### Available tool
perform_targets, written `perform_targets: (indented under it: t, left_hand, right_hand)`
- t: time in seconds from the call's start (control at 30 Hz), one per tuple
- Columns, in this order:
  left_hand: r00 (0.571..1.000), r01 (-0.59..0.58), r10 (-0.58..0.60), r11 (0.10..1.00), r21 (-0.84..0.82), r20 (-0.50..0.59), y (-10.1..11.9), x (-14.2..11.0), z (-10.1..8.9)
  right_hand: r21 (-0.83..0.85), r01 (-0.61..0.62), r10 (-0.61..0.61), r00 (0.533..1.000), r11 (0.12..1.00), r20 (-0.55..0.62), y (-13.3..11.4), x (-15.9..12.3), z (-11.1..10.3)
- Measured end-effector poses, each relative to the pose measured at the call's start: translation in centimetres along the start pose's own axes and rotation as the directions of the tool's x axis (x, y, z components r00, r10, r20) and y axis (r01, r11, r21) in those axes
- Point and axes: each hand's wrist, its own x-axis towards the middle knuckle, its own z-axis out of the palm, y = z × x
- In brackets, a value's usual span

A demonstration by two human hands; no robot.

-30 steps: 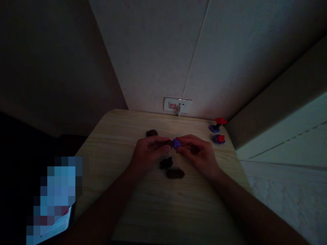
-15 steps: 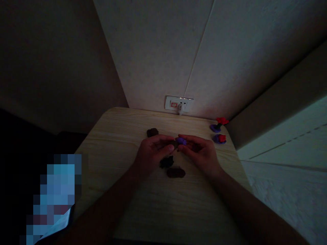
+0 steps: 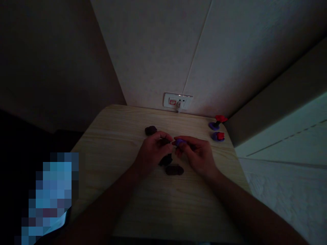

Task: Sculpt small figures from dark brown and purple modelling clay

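My right hand (image 3: 200,154) pinches a small purple lump (image 3: 180,142), which looks like modelling clay, between thumb and fingers. Close beside it, my left hand (image 3: 153,149) is closed, thumb against fingers, around a dark brown piece (image 3: 166,140) that is mostly hidden. The fingertips of both hands nearly meet above the table. Beneath them lie a black lump (image 3: 166,160) and an oblong dark brown lump (image 3: 174,169). Another dark brown lump (image 3: 150,130) rests just behind my left hand.
At the table's (image 3: 112,136) back right corner stand a red shape on a purple base (image 3: 214,126) and a purple piece with red on top (image 3: 218,136). A wall socket (image 3: 178,101) with a plug sits behind. A lit, pixelated screen (image 3: 55,190) is at lower left.
My hands have drawn slightly apart, and the brown piece has moved left with my left hand, away from the purple lump. The view has shifted a little.
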Motion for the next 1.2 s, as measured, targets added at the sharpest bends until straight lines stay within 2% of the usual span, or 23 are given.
perform_targets:
  t: [0.07,0.2,0.37,0.6,0.7,0.93,1.07,1.2]
  left_hand:
    - [0.999,-0.025,0.028,0.995,0.095,-0.03,0.1,-0.1,0.1]
    - [0.99,-0.104,0.126,0.953,0.284,-0.061,0.2,-0.2,-0.3]
    - [0.961,-0.25,0.277,0.828,0.502,0.023,0.3,-0.3,-0.9]
    - [0.901,-0.397,0.417,0.671,0.626,0.124,1.1,-0.9,0.1]
    - [0.902,-0.399,0.411,0.682,0.613,0.13,1.3,-1.0,0.2]
    - [0.941,-0.328,0.315,0.762,0.558,0.123,1.6,-1.0,-0.1]
    - [0.954,-0.293,0.277,0.788,0.542,0.113,1.6,-1.1,-0.1]
    - [0.96,-0.261,0.271,0.775,0.575,0.07,1.5,-1.1,-0.1]
  right_hand:
    - [-0.008,0.014,-0.014,1.0,1.0,0.006,-0.1,-0.2,0.3]
    - [0.097,0.024,-0.024,1.0,0.995,0.001,-0.2,-0.4,0.5]
    - [0.104,0.029,-0.026,0.999,0.994,-0.027,-0.4,-0.3,0.1]
    - [0.092,0.026,-0.019,0.996,0.995,-0.082,-0.5,-0.6,0.4]
    - [0.112,0.028,-0.021,0.997,0.993,-0.068,-0.8,-0.7,0.6]
    - [0.155,-0.06,0.06,0.998,0.986,0.005,-1.1,-0.6,0.4]
    - [0.121,-0.03,0.035,0.999,0.992,-0.033,-1.0,-0.6,0.3]
    - [0.142,-0.017,0.027,0.997,0.99,-0.069,-1.0,-0.4,0.1]
